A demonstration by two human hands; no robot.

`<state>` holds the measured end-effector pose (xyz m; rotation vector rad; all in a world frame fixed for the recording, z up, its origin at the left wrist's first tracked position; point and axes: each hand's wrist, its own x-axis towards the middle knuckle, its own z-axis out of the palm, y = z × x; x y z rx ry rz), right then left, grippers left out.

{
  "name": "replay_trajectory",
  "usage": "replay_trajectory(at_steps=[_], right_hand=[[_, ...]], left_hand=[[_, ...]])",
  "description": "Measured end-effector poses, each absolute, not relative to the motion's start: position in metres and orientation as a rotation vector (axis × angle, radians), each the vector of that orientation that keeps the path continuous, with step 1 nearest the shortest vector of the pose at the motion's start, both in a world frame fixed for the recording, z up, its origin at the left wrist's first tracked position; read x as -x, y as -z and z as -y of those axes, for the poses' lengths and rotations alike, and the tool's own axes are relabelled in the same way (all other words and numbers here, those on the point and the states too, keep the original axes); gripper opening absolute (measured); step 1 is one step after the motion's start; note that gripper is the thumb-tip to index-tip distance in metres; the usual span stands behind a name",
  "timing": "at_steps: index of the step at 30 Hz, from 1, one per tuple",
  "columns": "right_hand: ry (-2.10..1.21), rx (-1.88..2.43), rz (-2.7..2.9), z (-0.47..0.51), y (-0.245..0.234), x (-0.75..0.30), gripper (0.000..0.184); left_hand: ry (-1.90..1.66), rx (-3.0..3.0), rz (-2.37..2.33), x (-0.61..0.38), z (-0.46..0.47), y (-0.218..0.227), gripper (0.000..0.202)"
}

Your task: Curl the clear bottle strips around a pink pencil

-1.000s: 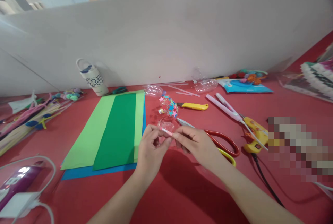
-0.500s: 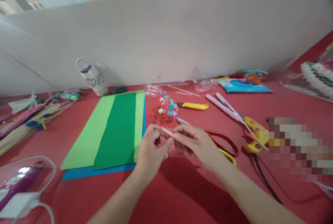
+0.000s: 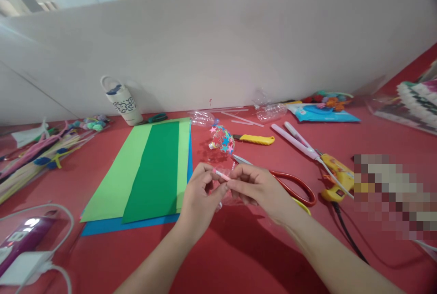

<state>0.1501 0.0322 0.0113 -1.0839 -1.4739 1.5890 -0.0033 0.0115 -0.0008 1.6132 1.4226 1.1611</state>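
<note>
Between my two hands is a slim pink stick-like piece (image 3: 221,175) with a pale mark on it; its exact kind I cannot make out. The fingers of my left hand (image 3: 204,194) pinch its left end. At its right end, the thumb and fingers of my right hand (image 3: 251,185) are closed on it. Something see-through, perhaps plastic, shows below the hands, mostly hidden. Just beyond lies a see-through ball-like piece covered in coloured stars (image 3: 223,140). Red-handled scissors (image 3: 297,187) lie partly under my right hand, and a yellow box cutter (image 3: 256,139) is behind them.
Green paper sheets (image 3: 153,171) lie to the left, with a white tumbler (image 3: 124,105) behind. A hair straightener (image 3: 297,141), a yellow glue gun (image 3: 336,178) and a blue packet (image 3: 324,113) are on the right. Clear plastic bottle pieces (image 3: 271,112) rest near the white partition (image 3: 211,48).
Both hands keep hold of the pink piece, which sits slightly lower and to the right. The fingers have shifted a little; the things on the table stay put.
</note>
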Motion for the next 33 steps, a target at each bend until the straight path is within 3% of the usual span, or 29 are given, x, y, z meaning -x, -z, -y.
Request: replay_trajectory(at_steps=[4, 14, 19, 28, 33], right_hand=[[-1.524, 1.117, 1.551, -0.030, -0.013, -0.150, 0.020], [-0.716, 1.194, 2.042, -0.028, -0.002, -0.146, 0.024], [-0.776, 1.225, 1.924, -0.027, -0.001, -0.146, 0.019], [-0.721, 1.296, 1.936, -0.029, -0.007, -0.150, 0.032], [-0.812, 1.338, 1.828, -0.028, -0.011, -0.151, 0.025]], left_hand=[[-1.157, -1.699, -1.435, 0.005, -0.013, 0.002, 0.010], [-1.193, -1.751, -1.480, 0.005, -0.012, 0.004, 0.011], [-1.195, -1.801, -1.486, 0.005, -0.012, 0.008, 0.011], [-1.216, -1.976, -1.664, 0.003, -0.009, 0.014, 0.021], [-1.134, -1.901, -1.657, 0.002, -0.010, 0.016, 0.018]])
